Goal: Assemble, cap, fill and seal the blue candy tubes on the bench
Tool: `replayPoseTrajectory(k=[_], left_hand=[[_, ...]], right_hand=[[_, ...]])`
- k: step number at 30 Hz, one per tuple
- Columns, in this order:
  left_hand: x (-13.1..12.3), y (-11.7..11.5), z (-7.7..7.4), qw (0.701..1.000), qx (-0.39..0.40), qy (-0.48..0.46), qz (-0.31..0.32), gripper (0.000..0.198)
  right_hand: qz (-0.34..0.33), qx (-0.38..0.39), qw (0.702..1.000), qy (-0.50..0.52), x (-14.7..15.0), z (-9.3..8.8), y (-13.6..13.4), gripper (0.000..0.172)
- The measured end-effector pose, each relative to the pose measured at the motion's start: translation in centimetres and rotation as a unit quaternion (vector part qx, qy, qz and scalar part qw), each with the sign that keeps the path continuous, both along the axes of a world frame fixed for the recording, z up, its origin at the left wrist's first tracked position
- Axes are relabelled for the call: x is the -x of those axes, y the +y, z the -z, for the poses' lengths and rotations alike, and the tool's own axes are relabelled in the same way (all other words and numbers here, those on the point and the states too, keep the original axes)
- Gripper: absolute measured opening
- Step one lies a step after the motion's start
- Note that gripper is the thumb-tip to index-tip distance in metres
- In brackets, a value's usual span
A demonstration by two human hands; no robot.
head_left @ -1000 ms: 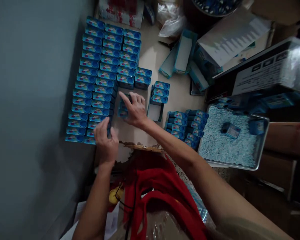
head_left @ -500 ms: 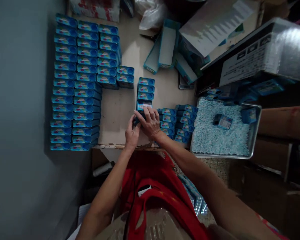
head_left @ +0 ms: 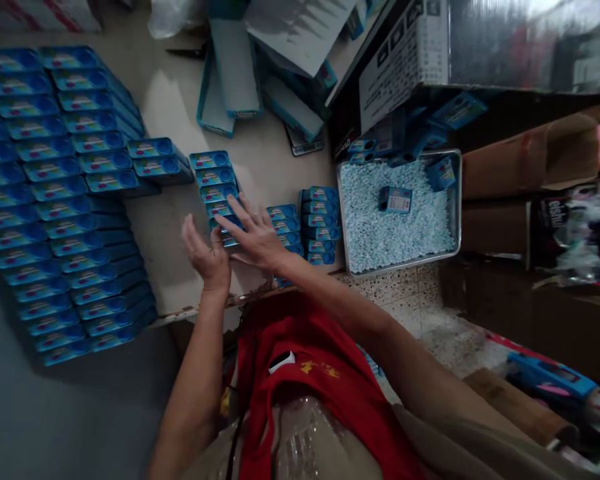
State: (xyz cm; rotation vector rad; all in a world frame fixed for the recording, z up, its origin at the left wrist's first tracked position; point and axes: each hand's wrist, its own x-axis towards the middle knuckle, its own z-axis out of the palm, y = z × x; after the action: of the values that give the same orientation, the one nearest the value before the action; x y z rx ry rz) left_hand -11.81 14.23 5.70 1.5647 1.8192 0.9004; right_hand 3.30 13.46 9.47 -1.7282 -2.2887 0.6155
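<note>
A short row of small blue boxes [head_left: 216, 177] runs toward me on the table [head_left: 167, 257]. Over the near end of this row is my right hand [head_left: 259, 239], fingers spread, its fingertips at the nearest boxes; whether they touch I cannot tell. My left hand [head_left: 207, 260] is raised just left of the same end, fingers apart and holding nothing. To the right are two shorter groups of blue boxes, one [head_left: 286, 225] partly behind my right hand and another [head_left: 323, 225] beside the tray.
A metal tray [head_left: 459, 207] holds pale blue-white pellets [head_left: 365, 233] with a blue box [head_left: 400, 200] lying on them. Many blue boxes [head_left: 65, 193] fill the left side. Long open cartons [head_left: 235, 70] lie at the back, near a large black-and-white box [head_left: 395, 73].
Both hands have come off the dark blue box they held at the row's near end, and their fingers have spread. The camera view has swung to the right.
</note>
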Motion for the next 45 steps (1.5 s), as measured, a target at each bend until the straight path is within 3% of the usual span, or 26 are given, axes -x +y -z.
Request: replayPoseTrajectory(k=[1, 3, 5, 6, 7, 8, 10, 13, 16, 19, 21, 23, 24, 26, 29, 32, 34, 37, 39, 41, 43, 45], left_hand=[[-0.6, -0.6, -1.5, 1.000, -0.018, 0.025, 0.004, 0.063], [-3.3, -1.5, -4.1, 0.995, -0.038, 0.061, 0.071, 0.053], [-7.4, -1.9, -5.7, 0.977, -0.025, 0.089, 0.192, 0.046], [-9.6, -1.8, -6.1, 0.963, -0.011, 0.107, 0.247, 0.049], [-11.8, -1.6, -6.2, 0.949, 0.004, 0.127, 0.288, 0.056], [-13.7, -1.3, -6.1, 0.938, 0.022, 0.147, 0.314, 0.065], [-16.5, -0.6, -5.5, 0.926, 0.063, 0.181, 0.324, 0.081], [-18.1, 0.1, -4.5, 0.932, 0.103, 0.201, 0.285, 0.082], [-17.3, -0.4, -4.5, 0.940, 0.065, 0.175, 0.285, 0.068], [-14.4, -3.3, -4.5, 0.950, 0.001, 0.101, 0.296, 0.051], [-11.6, -6.7, -3.9, 0.975, 0.004, 0.044, 0.216, 0.042], [-9.0, -10.6, -3.1, 0.995, 0.082, -0.013, 0.049, 0.045], [-8.1, -12.4, -2.7, 0.986, 0.149, -0.053, -0.050, 0.051], [-7.5, -15.2, -2.2, 0.928, 0.286, -0.167, -0.172, 0.070], [-9.5, -16.4, -2.3, 0.812, 0.402, -0.378, -0.191, 0.102], [-12.5, -15.6, -2.7, 0.724, 0.396, -0.519, -0.224, 0.113], [-13.9, -14.8, -2.9, 0.693, 0.368, -0.557, -0.272, 0.112], [-14.8, -13.7, -3.0, 0.667, 0.325, -0.586, -0.328, 0.106], [-15.0, -13.3, -3.6, 0.665, 0.308, -0.585, -0.347, 0.103], [-15.1, -13.1, -5.2, 0.683, 0.315, -0.557, -0.352, 0.102], [-14.8, -12.9, -7.7, 0.713, 0.345, -0.510, -0.336, 0.100], [-13.9, -12.0, -10.8, 0.762, 0.365, -0.452, -0.285, 0.097]], right_hand=[[0.045, -0.019, 0.998, 0.033, -1.9, -0.6, -1.7, 0.054], [0.228, -0.075, 0.966, 0.095, -6.6, -1.0, -5.4, 0.048], [0.453, -0.094, 0.875, 0.143, -11.5, -0.3, -8.3, 0.055], [0.524, -0.075, 0.831, 0.167, -13.5, 0.3, -9.3, 0.059], [0.558, -0.045, 0.806, 0.191, -15.1, 1.2, -9.9, 0.063], [0.559, -0.007, 0.802, 0.212, -16.1, 2.1, -10.1, 0.064], [0.497, 0.066, 0.836, 0.223, -16.5, 3.7, -9.9, 0.062], [0.445, 0.123, 0.875, 0.148, -15.1, 4.7, -9.3, 0.058], [0.450, 0.140, 0.878, 0.081, -15.1, 3.4, -9.1, 0.060], [0.426, 0.110, 0.886, 0.144, -18.4, 1.0, -8.2, 0.057], [0.399, 0.058, 0.891, 0.210, -21.1, -0.3, -6.1, 0.053], [0.341, 0.028, 0.907, 0.246, -23.2, -0.8, -2.9, 0.052], [0.300, 0.037, 0.919, 0.253, -23.9, -0.7, -1.0, 0.053], [0.212, 0.101, 0.939, 0.251, -24.4, -0.1, 2.7, 0.058], [0.120, 0.180, 0.948, 0.233, -23.2, 0.9, 7.1, 0.065], [0.038, 0.208, 0.959, 0.189, -20.0, 1.0, 9.5, 0.068], [-0.054, 0.251, 0.960, 0.115, -16.8, 0.8, 10.4, 0.069], [-0.173, 0.315, 0.933, -0.018, -12.2, 0.8, 10.9, 0.071], [-0.180, 0.328, 0.926, -0.043, -10.6, 0.9, 10.7, 0.069], [-0.130, 0.315, 0.940, -0.007, -10.7, 0.3, 10.0, 0.064], [-0.055, 0.287, 0.955, 0.055, -12.3, -1.2, 9.1, 0.057], [0.013, 0.257, 0.958, 0.127, -14.8, -3.6, 8.2, 0.052]])
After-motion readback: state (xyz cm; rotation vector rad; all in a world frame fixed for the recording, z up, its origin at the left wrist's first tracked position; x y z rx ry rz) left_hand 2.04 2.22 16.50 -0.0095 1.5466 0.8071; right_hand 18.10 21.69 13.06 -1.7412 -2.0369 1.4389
